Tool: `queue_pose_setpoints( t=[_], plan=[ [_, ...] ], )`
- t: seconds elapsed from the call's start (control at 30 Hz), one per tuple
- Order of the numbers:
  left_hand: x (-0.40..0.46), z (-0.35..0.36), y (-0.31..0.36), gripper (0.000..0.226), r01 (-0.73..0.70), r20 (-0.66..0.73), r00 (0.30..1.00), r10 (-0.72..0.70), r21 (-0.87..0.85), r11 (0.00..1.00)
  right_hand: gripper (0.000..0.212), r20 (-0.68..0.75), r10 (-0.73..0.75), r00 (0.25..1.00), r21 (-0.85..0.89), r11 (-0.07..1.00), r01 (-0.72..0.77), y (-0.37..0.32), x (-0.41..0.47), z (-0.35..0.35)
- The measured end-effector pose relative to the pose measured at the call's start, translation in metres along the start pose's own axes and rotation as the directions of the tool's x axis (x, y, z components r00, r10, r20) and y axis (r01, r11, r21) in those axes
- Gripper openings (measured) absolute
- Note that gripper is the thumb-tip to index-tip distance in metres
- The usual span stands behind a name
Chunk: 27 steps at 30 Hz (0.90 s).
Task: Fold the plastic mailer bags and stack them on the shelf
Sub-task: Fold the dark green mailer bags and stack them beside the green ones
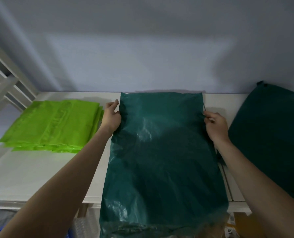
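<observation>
At 9 o'clock, a lime-green folded stack (pixel 52 124) sits done on the shelf (pixel 31 176). Your left hand (pixel 111 116) and right hand (pixel 215 125) each pinch 1 unfolded dark green mailer (pixel 161 152) at centre. More dark green bags (pixel 271 134) wait at 3 o'clock.

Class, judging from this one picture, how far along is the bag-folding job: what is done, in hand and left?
Done: a pile of lime-green bags lies stacked on the white shelf. In hand: the left hand and right hand pinch the side edges of a dark green mailer, spread unfolded. Left: folding it, stacking it, and seemingly the dark green pile at right.
</observation>
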<state>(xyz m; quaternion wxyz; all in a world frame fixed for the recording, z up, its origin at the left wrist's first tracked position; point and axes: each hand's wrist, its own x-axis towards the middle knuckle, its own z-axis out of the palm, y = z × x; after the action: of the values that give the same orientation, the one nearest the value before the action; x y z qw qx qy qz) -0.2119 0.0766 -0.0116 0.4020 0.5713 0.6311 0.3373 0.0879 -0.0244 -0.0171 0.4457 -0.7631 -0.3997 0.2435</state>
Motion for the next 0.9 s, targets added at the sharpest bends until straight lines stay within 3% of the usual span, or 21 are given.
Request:
queue_pose_setpoints(
  t=[0.17,0.23,0.3,0.4,0.47,0.57,0.77,0.9],
  plan=[
    [0.008,-0.003,0.005,0.044,-0.038,-0.103,0.993,0.052,0.138,0.990,0.036,-0.037,0.019,0.999,0.005,1.000,-0.019,-0.006,0.000,0.002],
    [-0.003,-0.002,0.005,0.038,-0.180,-0.202,0.951,0.232,0.247,0.952,0.037,-0.096,-0.090,0.991,-0.084,0.993,0.082,-0.007,-0.007,0.002],
    [-0.024,0.003,0.004,0.034,-0.371,-0.203,0.856,0.475,0.397,0.839,0.037,-0.121,-0.300,0.946,-0.244,0.933,0.265,-0.009,-0.022,0.003],
    [-0.062,0.016,-0.005,0.035,-0.557,0.018,0.751,0.660,0.554,0.619,0.045,0.003,-0.470,0.882,-0.431,0.795,0.426,-0.012,-0.058,0.014],
    [-0.076,0.024,-0.016,0.042,-0.614,0.186,0.735,0.652,0.593,0.522,0.057,0.129,-0.494,0.860,-0.509,0.711,0.485,-0.007,-0.076,0.024],
    [-0.071,0.027,-0.027,0.058,-0.595,0.279,0.773,0.569,0.630,0.499,0.074,0.255,-0.412,0.875,-0.544,0.687,0.481,0.000,-0.080,0.037],
    [-0.044,0.026,-0.024,0.070,-0.560,0.394,0.812,0.430,0.734,0.385,0.082,0.323,-0.295,0.899,-0.553,0.712,0.432,-0.012,-0.056,0.049],
    [-0.046,0.022,-0.021,0.070,-0.581,0.396,0.794,0.462,0.719,0.382,0.083,0.314,-0.305,0.899,-0.608,0.662,0.437,-0.018,-0.056,0.046]
  ],
)
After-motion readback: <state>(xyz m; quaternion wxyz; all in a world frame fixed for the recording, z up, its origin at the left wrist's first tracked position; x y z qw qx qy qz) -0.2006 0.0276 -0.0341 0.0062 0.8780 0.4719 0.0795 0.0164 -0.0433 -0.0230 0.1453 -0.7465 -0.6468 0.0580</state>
